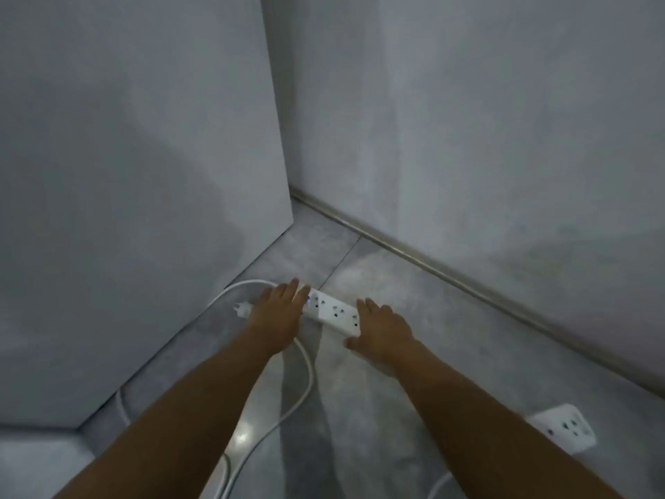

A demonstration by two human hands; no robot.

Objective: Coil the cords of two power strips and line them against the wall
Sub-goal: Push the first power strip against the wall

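A white power strip [333, 310] lies flat on the grey floor, pointing from upper left to lower right. My left hand [279, 311] rests on its left end with fingers spread, and my right hand [381, 327] lies over its right end, thumb on the floor. Its white cord [304, 387] loops from under my left hand down toward the bottom edge, and a white plug [241, 308] lies just left of that hand. A second white power strip [566, 428] sits on the floor at lower right, partly hidden behind my right forearm.
A tall white panel or cabinet side [144, 192] stands at the left, meeting the floor close to the first strip. The grey wall [485, 138] with a baseboard [431, 268] runs diagonally behind. Another cord piece [437, 486] shows at the bottom.
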